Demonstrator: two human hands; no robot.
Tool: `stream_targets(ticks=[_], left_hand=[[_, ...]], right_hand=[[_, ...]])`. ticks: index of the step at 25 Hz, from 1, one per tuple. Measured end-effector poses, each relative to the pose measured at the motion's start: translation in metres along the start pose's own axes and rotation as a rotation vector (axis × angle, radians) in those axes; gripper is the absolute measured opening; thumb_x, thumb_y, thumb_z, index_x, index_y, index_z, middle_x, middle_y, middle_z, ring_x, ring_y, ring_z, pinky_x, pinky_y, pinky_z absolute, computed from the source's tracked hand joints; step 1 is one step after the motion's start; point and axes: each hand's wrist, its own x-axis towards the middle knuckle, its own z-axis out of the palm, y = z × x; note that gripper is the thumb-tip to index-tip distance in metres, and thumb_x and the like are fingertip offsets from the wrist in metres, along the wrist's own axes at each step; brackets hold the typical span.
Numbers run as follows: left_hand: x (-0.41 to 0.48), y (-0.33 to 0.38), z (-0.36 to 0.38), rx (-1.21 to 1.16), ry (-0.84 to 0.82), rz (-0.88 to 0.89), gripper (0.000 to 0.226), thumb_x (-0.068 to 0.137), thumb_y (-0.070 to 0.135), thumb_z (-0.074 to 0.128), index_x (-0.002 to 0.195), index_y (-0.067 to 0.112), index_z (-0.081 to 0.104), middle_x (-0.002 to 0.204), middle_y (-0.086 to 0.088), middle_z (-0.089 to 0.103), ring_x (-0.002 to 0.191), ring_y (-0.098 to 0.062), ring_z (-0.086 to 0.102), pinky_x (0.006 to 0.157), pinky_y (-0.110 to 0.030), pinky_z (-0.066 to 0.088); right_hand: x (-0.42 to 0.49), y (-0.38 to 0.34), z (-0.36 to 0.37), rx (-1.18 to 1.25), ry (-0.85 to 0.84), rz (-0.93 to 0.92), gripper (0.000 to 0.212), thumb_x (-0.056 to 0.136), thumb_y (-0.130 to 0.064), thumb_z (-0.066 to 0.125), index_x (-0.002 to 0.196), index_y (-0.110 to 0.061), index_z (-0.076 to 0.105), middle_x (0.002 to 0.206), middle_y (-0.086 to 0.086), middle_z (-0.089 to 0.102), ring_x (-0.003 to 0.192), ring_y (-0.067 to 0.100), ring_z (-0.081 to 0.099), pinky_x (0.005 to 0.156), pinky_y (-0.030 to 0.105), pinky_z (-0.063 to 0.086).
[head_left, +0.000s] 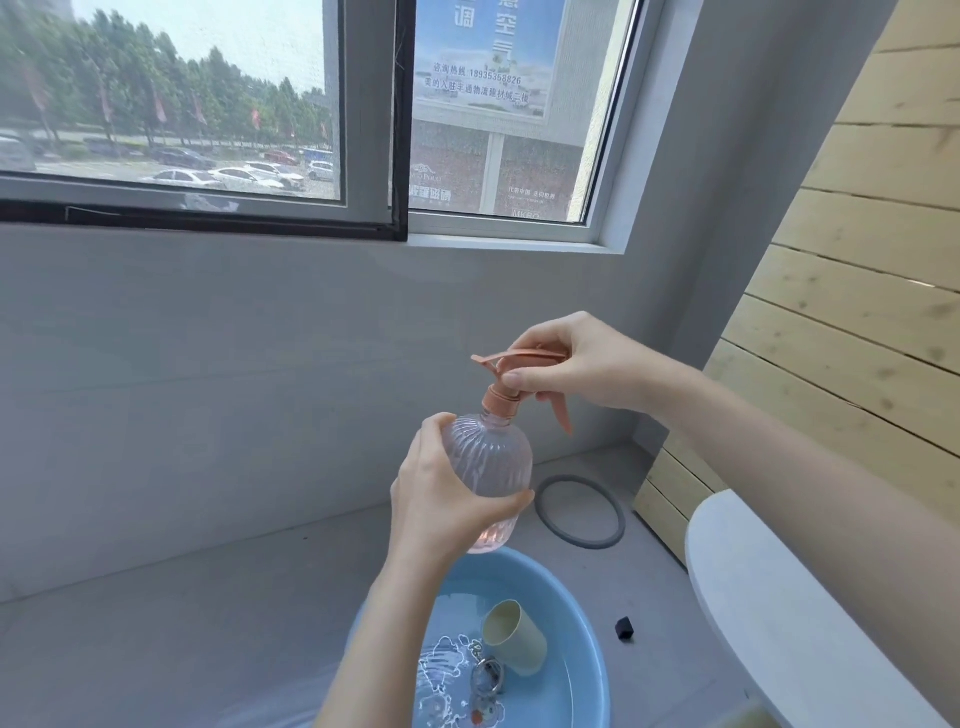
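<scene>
A clear ribbed spray bottle (491, 457) with a pink tint is held upright in the air above a blue basin (587, 670). My left hand (436, 499) grips the bottle's round body from the left. My right hand (582, 364) grips the pink trigger sprayer head (501, 400) at the top, fingers curled over it, with the trigger lever hanging down on the right. A little liquid shows at the bottle's bottom.
The basin on the grey floor holds water, a pale yellow cup (514, 644) lying on its side and a small metal-ringed object (485, 680). A grey ring (579, 512) and a small black piece (625, 629) lie nearby. A white rounded tabletop (769, 613) stands right, wooden slats behind.
</scene>
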Motion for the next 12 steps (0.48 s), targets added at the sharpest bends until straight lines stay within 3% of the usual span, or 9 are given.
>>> stream_targets(ticks=[7,12], left_hand=[[-0.002,0.003,0.002,0.012,-0.013,0.01,0.093,0.053,0.045,0.087,0.13,0.029,0.038,0.123,0.017,0.047,0.113,-0.006,0.044,0.085,-0.019,0.031],[-0.005,0.006,0.002,0.02,-0.001,0.047,0.095,0.053,0.046,0.087,0.132,0.028,0.038,0.126,0.015,0.047,0.116,-0.008,0.044,0.088,-0.02,0.032]], right_hand=[[-0.002,-0.02,-0.003,-0.308,-0.084,0.032,0.011,0.08,-0.028,0.07,0.09,-0.023,0.072,0.081,-0.005,0.072,0.063,-0.002,0.057,0.062,0.017,0.047],[-0.002,-0.031,0.002,-0.423,-0.076,0.075,0.025,0.071,-0.033,0.078,0.081,-0.011,0.071,0.068,-0.004,0.067,0.063,0.008,0.058,0.056,0.022,0.043]])
